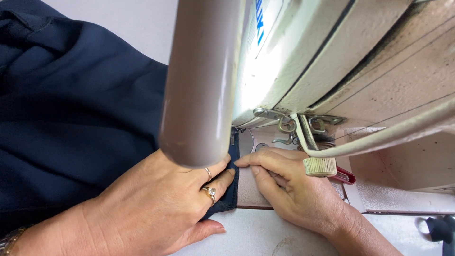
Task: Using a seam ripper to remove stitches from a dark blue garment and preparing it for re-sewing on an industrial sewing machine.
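Dark navy fabric (71, 118) covers the left half of the view and runs under the head of a cream industrial sewing machine (332, 61). My left hand (156, 208), with two rings, lies flat on the fabric and presses its folded edge (232, 185) down near the needle area. My right hand (289, 185) rests on the machine bed, its fingertips pinching that same edge right beside the left fingers. The needle and presser foot are hidden behind a grey-brown tube (199, 80) close to the camera.
Metal thread guides (284, 124) and a ribbed cream knob (320, 166) hang under the machine head. A red-handled tool (345, 176) lies behind my right hand. The pale table (256, 234) shows below, with a dark object (441, 228) at the right edge.
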